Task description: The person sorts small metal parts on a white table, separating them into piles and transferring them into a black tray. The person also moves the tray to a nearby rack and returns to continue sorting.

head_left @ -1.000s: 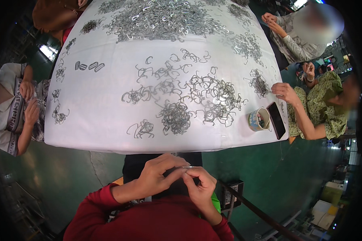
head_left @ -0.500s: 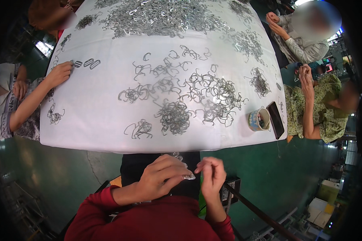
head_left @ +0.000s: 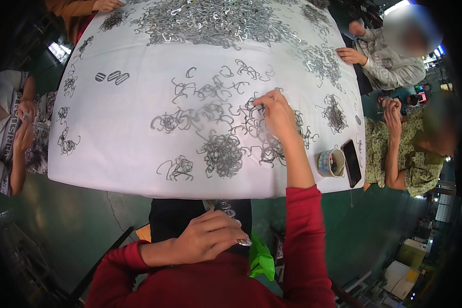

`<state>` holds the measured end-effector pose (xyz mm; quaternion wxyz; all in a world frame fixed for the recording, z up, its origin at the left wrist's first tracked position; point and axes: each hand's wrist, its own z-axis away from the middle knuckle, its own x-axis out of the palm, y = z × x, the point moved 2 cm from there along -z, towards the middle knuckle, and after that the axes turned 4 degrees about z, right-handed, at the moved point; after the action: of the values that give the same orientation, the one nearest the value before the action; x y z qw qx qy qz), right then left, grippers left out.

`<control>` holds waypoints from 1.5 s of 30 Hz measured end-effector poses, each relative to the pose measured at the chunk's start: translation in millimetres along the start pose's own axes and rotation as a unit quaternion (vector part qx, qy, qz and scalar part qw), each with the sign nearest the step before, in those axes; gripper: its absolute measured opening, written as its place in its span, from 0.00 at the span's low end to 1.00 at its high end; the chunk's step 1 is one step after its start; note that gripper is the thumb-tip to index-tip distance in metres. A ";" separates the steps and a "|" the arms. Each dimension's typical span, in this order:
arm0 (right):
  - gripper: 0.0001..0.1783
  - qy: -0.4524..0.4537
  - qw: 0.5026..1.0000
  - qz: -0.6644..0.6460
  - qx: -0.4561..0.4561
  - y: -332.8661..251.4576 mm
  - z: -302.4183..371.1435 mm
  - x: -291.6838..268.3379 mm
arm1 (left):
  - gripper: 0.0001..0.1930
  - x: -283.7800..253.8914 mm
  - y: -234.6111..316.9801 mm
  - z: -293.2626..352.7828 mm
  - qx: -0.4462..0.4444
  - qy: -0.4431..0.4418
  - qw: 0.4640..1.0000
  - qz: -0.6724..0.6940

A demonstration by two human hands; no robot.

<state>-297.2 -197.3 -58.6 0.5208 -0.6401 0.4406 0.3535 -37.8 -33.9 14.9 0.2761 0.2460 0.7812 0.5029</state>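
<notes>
My left hand [head_left: 208, 238] is closed low in front of me, over my lap. It grips a small shiny metal piece [head_left: 245, 242], which pokes out past the fingertips; its exact kind is too small to tell. More shiny loops [head_left: 227, 208] show just behind that hand. My right hand [head_left: 278, 115] reaches over the table, thumb and forefinger close together at a loose spread of bent wire hooks [head_left: 251, 120]. Whatever lies between those fingertips is hidden. Left of it sits a denser pile of wire hooks [head_left: 222, 156].
A large heap of metal hooks [head_left: 210, 23] covers the far part of the white-covered table [head_left: 108, 138]. A cup [head_left: 329, 163] and a dark phone [head_left: 351, 163] stand near the right edge. Three flat metal pieces [head_left: 121, 78] lie at left. Other people sit around the table.
My right hand has moved from beside the left one, up and forward onto the scattered hooks. My left hand keeps its grip, slightly lower. At left, a co-worker's hand has withdrawn from the flat pieces.
</notes>
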 end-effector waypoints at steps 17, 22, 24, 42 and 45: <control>0.03 -0.155 0.982 -0.100 0.025 0.7 -11.3 2.7 | 0.13 -3.0 -12.7 -10.5 -0.029 0.006 0.999 0.038; 0.06 -0.174 0.985 0.004 -0.025 -22.7 -19.8 20.4 | 0.14 -2.2 -10.8 -10.3 -0.028 0.015 0.999 0.044; 0.06 -0.135 0.990 -0.001 -0.030 -21.4 -22.0 20.5 | 0.14 -3.2 -10.9 -8.4 -0.029 0.016 0.999 0.036; 0.09 -0.075 0.907 -0.343 0.231 32.7 14.1 -21.3 | 0.12 -2.1 -10.0 -1.5 -0.017 0.024 0.999 0.026; 0.08 -0.070 0.935 -0.275 0.212 41.0 26.4 -27.2 | 0.12 -0.5 -8.9 -0.6 -0.020 0.022 0.999 0.025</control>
<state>-345.1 -169.1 -53.8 0.7508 -0.5846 0.2741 0.1391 -38.7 -38.0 7.0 0.2509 0.2489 0.7702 0.5309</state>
